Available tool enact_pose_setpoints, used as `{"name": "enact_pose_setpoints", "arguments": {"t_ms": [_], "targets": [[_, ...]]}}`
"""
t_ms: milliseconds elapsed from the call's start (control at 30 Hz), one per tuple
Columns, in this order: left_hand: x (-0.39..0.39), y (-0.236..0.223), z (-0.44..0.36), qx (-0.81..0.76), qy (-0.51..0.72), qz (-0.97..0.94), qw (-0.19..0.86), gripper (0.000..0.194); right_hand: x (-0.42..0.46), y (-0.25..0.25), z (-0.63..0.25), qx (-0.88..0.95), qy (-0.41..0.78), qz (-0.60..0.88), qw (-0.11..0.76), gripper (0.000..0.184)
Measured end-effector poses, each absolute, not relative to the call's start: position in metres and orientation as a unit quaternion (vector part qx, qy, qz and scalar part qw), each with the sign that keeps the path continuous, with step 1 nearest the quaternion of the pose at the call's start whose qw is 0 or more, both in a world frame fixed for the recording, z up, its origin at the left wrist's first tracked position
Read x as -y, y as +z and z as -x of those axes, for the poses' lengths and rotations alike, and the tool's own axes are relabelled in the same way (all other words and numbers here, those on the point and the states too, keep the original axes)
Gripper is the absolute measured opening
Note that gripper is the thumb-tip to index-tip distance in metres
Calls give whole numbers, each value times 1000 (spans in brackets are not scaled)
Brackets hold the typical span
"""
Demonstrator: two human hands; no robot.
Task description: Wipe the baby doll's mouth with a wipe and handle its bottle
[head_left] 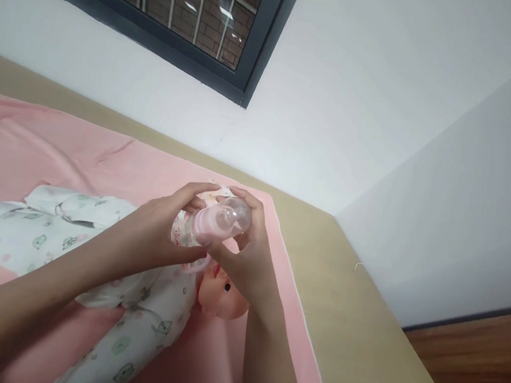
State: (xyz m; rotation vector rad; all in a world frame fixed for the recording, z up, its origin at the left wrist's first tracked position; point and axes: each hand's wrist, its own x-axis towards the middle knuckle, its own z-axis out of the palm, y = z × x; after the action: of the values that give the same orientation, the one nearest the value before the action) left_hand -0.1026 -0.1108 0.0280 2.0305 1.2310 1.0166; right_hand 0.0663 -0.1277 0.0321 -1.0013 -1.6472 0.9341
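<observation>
Both my hands are closed around a clear baby bottle (216,221) with a pink collar and a see-through dome cap, tilted with its cap end up and to the right. My left hand (165,226) grips the body of the bottle, its thumb along the near side. At the collar and cap, my right hand (244,255) has its thumb and fingers on opposite sides. Below the bottle lies a baby doll (224,294) in a white printed outfit (141,329); its face is partly hidden by my hands and the bottle.
A pink sheet (61,149) lies under the doll on a pale wooden surface (331,290). White walls (331,103) rise behind and to the right, with a dark-framed window (241,79) above. A small pale hook-shaped thing (358,266) is at the right edge.
</observation>
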Motion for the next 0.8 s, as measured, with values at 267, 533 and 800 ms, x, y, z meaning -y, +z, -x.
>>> {"name": "enact_pose_setpoints", "arguments": {"t_ms": [267,533,800], "targets": [[115,30,108,-485,350,-770,222,88,122,29,-69,640,346,435,530,80],[133,31,118,-455,351,-798,183,58,71,8,-126,543,204,520,627,82],[147,39,126,-179,142,-937,265,39,30,-55,-181,524,66,672,519,75]]}}
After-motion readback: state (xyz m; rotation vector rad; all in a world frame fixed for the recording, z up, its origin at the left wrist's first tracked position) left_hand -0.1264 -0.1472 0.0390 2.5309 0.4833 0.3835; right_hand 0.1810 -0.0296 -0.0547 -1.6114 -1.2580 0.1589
